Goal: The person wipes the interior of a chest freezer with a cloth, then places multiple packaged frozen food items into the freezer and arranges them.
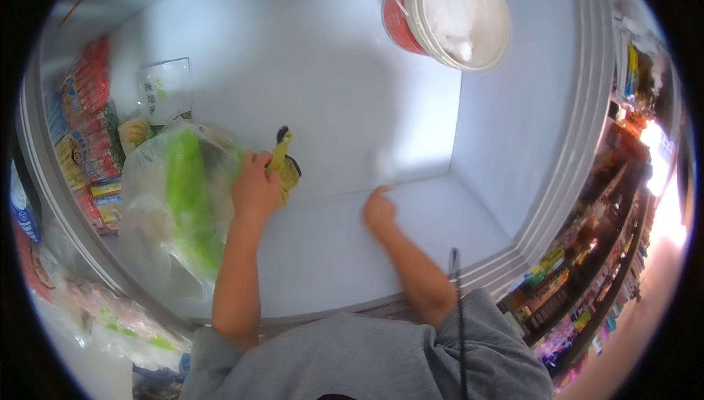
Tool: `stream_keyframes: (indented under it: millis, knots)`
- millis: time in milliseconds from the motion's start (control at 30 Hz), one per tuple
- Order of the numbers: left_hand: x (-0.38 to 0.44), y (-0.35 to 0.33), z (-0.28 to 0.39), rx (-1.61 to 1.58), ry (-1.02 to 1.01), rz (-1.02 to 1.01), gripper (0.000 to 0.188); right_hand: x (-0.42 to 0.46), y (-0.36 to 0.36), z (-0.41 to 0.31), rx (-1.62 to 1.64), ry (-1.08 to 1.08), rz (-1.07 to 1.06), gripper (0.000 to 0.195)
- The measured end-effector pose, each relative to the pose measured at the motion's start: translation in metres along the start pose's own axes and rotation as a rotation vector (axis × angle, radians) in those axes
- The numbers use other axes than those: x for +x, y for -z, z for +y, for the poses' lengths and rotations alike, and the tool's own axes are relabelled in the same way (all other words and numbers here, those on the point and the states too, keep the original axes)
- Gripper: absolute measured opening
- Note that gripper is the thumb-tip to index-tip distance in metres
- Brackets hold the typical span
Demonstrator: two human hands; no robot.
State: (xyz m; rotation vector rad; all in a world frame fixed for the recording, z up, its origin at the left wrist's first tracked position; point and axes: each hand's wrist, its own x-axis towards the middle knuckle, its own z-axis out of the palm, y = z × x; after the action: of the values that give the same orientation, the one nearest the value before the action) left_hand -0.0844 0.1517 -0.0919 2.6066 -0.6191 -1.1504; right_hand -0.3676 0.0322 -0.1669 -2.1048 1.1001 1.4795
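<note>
My left hand (256,188) grips a crumpled yellow cloth (285,172) with dark edging, above the floor of a white-lined chest freezer (330,97). Close by its wrist is a large clear plastic bag (148,191) with a bright green piece showing in it. My right hand (379,210) reaches into the freezer at the right, near the line where the floor meets the near wall. One finger points out while the others look curled; blur hides whether anything is in them. A faint whitish smear shows just beyond that finger.
A white bucket (415,18) with a red label and white frost-like matter (448,9) in it tilts at the far right. Red food packets (91,92) and a white printed pouch (165,89) fill the left end. Stocked shelves (577,268) stand outside, beyond the freezer's ribbed rim (572,163).
</note>
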Motion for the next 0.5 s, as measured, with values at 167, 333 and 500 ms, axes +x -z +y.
stream_keyframes:
  millis: [167, 333, 500]
  knots:
    - [0.004, 0.018, 0.000, 0.002, -0.031, 0.041, 0.023, -0.052, 0.037, -0.034, 0.139, 0.123, -0.185, 0.045]
    - [0.010, 0.035, -0.006, -0.050, -0.050, 0.120, 0.023, 0.017, 0.072, 0.147, 0.233, -0.244, -0.158, 0.025]
    - [0.010, 0.033, -0.012, -0.043, -0.046, 0.124, 0.024, -0.017, -0.005, 0.031, 0.278, -0.161, -0.142, 0.032]
